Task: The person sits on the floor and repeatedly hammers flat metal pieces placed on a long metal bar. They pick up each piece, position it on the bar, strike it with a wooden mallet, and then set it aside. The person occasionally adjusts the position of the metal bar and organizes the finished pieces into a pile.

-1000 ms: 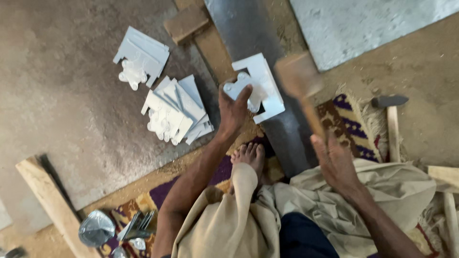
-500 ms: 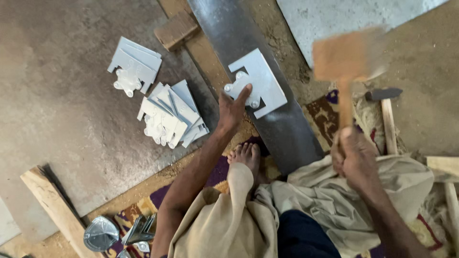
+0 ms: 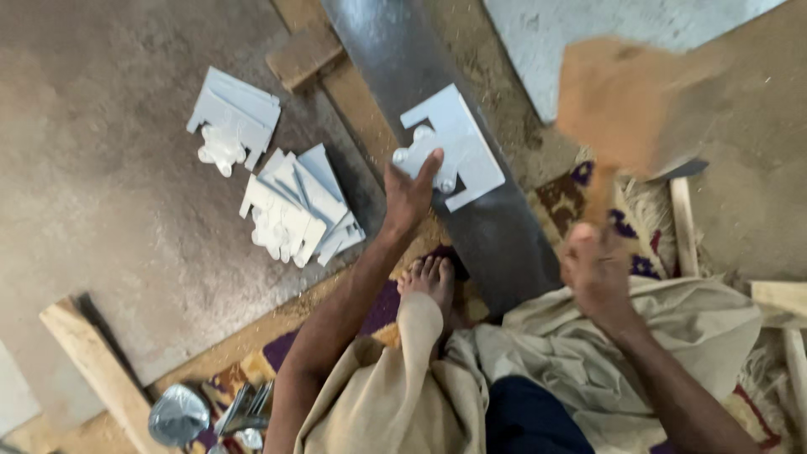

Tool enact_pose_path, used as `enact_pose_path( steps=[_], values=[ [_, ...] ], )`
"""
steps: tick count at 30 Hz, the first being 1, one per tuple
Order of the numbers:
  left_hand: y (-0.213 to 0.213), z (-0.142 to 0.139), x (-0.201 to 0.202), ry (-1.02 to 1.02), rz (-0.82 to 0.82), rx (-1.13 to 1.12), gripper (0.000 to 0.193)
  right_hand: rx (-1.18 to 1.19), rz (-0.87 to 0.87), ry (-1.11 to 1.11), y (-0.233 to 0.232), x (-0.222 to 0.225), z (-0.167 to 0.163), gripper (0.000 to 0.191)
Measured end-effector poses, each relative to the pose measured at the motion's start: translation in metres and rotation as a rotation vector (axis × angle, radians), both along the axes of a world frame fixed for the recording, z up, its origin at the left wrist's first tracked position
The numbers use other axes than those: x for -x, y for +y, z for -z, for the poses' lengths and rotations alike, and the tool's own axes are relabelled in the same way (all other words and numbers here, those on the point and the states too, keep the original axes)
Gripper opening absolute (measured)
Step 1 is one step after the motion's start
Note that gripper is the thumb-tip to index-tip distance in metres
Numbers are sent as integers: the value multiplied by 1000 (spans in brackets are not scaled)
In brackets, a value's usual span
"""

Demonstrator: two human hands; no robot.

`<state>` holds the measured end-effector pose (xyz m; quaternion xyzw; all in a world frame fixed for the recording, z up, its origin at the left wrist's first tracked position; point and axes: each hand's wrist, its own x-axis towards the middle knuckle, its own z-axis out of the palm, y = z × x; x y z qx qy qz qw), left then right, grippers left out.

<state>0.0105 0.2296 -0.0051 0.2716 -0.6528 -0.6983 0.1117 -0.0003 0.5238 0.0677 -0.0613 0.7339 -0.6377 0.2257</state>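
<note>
wooden mallet (image 3: 626, 101) blurred, raised, right hand (image 3: 597, 269) grip clamped on handle; left hand (image 3: 409, 192) fingers pressing metal cutout (image 3: 458, 147) on steel bar (image 3: 504, 244).

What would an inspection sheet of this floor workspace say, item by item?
Surface: dark metal beam lying across a dusty concrete floor.
Job's things: pale cut metal sheet flat on the beam; wooden mallet raised and blurred.
Clutter: two piles of cut sheets on the floor, a wood block, a plank, shiny metal bits, a hammer on the patterned rug.
Grippers: left hand presses the sheet's edge; right hand grips the mallet handle.
Cables: nothing seen.
Surroundings: person seated on the floor, bare foot beside the beam; pale slab at the top.
</note>
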Motion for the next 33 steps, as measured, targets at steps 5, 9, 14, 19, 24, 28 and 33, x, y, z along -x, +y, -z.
enact_pose_path(
  steps=[5, 9, 14, 19, 24, 28, 33],
  values=[
    [-1, -17, 10, 28, -47, -64, 38, -287, -110, -393, -16, 21, -9, 40],
    [-2, -24, 8, -47, -38, -9, 37, -36, -107, 15, -34, 37, -15, 56],
    [-4, -20, 10, -45, -85, -92, 39, -297, -241, -336, -51, 48, -17, 46],
    [-4, -9, 9, -61, -57, -36, 52, -186, -138, 61, -53, 45, -19, 52],
    [-5, 2, 7, -122, -74, -59, 62, -354, -175, -175, -46, 40, -18, 47],
    [-5, 9, 2, -84, -4, -9, 55, -356, -117, 90, -25, 18, -14, 50],
    [-4, 16, 1, 40, -114, -127, 53, -421, -163, -130, -8, 3, 3, 46]
  ],
)
